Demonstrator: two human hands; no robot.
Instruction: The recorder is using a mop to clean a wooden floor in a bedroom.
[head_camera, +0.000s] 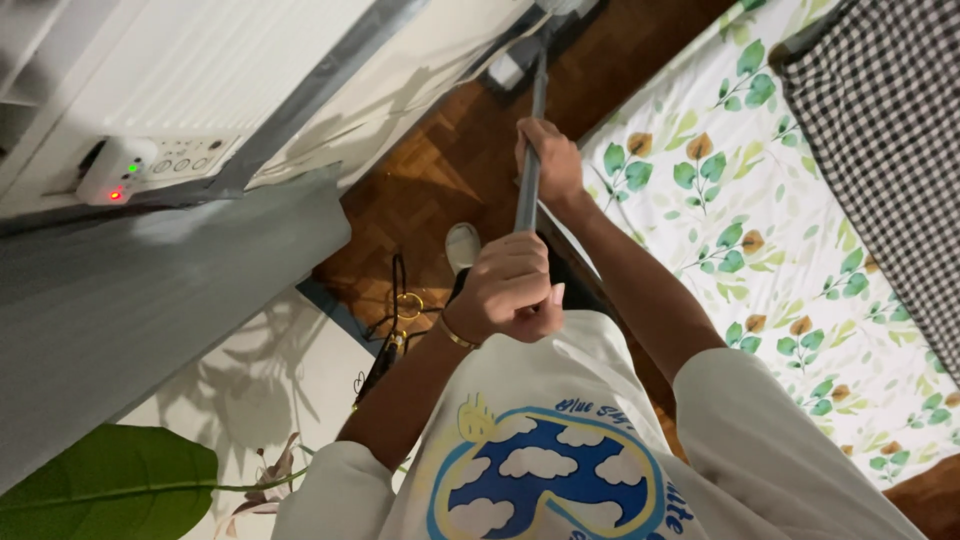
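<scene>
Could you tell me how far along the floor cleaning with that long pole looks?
Done: nothing can be judged; the wood floor shows no clear cleaned patch. In hand: left hand and right hand both grip the grey pole, its head by the wall. Left: cannot tell.

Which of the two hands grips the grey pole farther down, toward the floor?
The right hand, arm stretched out beside the leaf-print sheet. The left hand holds the grey pole higher up, close to the chest, and wears a gold bracelet.
</scene>
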